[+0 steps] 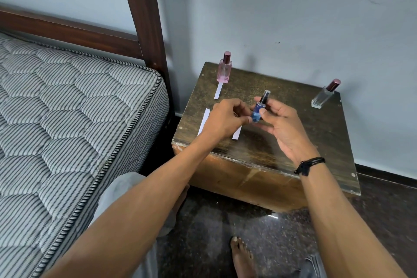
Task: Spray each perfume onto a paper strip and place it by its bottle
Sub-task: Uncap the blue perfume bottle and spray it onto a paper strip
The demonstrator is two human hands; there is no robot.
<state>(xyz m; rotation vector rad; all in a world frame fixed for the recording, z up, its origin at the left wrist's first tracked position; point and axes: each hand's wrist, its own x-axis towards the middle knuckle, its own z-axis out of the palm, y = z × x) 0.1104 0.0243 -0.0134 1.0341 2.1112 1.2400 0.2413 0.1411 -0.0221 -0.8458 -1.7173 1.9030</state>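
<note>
Strip (pixel 218 91) before bottle (pixel 224 70)

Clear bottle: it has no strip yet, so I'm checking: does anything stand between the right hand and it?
Nothing visible does: only bare table top lies between the right hand and the clear bottle. That hand grips the blue bottle, though.

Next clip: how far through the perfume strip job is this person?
Done: one strip lies in front of the pink bottle. In hand: the left hand and right hand hold the blue bottle. Left: two loose strips lie near the left hand, and the clear bottle has none beside it.
</note>
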